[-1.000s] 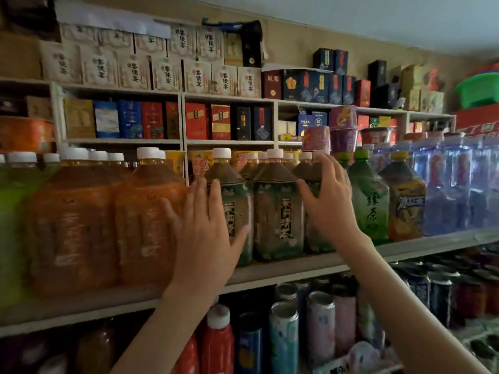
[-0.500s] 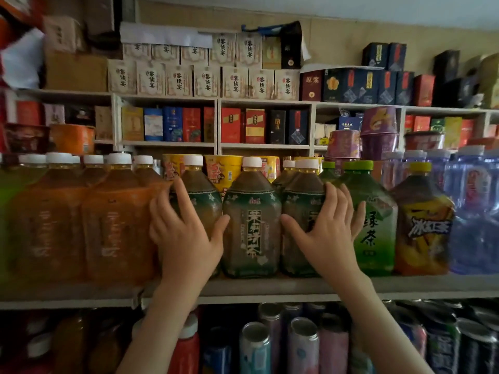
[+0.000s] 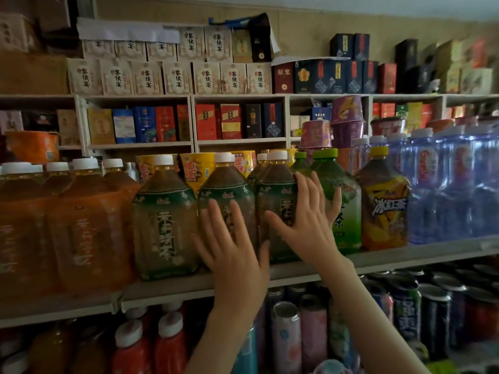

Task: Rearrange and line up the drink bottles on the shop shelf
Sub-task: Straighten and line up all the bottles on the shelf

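The left hand (image 3: 232, 247) is open and flat. Its straight fingers press on the front of the middle tea bottle (image 3: 226, 190). The right hand (image 3: 305, 225) is open too, with its fingers spread wide. Its palm lies on the right tea bottle (image 3: 275, 195), and its fingertips reach the light green bottle (image 3: 351, 225) at its 3 o'clock.

Below the hands, at 6 o'clock, cans (image 3: 286, 341) and red bottles (image 3: 167, 346) fill the lower shelf.

The three dark tea bottles stand side by side on the shelf (image 3: 167, 292), with almost no gap. The left tea bottle (image 3: 164, 225) sits close to the front edge. In front of the light green bottle and the yellow bottle (image 3: 383, 211) a thin strip of bare shelf shows. Orange bottles (image 3: 81, 233) crowd in at 9 o'clock and water bottles (image 3: 445, 190) at 3 o'clock, so there is little room on either side.

More bottles stand behind the front row. Farther back, at 12 o'clock, are purple noodle cups (image 3: 347, 122) and wall shelves full of boxes (image 3: 208, 76).
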Motion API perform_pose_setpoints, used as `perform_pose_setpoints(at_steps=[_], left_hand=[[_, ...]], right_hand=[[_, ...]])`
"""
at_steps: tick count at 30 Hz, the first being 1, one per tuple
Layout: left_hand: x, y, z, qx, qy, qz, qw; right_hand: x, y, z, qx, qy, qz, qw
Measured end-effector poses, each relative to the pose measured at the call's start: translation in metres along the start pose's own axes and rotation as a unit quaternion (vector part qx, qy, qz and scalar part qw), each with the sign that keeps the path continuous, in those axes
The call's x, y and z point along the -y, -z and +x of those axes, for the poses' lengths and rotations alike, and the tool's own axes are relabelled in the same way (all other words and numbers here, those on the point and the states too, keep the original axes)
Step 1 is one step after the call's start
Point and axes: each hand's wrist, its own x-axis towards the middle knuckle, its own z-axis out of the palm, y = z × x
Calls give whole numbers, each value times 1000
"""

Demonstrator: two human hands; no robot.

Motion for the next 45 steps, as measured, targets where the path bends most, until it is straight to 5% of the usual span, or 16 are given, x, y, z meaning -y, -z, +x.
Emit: perform_pose_setpoints(at_steps=[6,15,21,25,28,34,38,45], left_hand=[[-36,-18,-8,23,-76,-19,997],[-104,-39,-22,74,-47,-46,995],[-150,-46,-19,60,51,-139,987],[-153,-28,29,-22,-24,-88,996],[-146,-11,86,26,-60,-69,996],[-144,-12,138,294,-81,-121,945],[-140,-16,140,296,-69,-138,943],[-138,-27,141,268,-84,-113,953]], right_hand=[[-41,23,-31,-54,-48,21,997],[-91,40,-39,-5,-85,64,994],[-114,83,-21,64,50,23,996],[-120,128,43,51,84,98,990],[-118,133,114,125,64,64,988],[-101,87,188,377,39,-63,923],[-99,65,195,474,-20,-67,878],[-105,48,200,433,-30,12,901]])
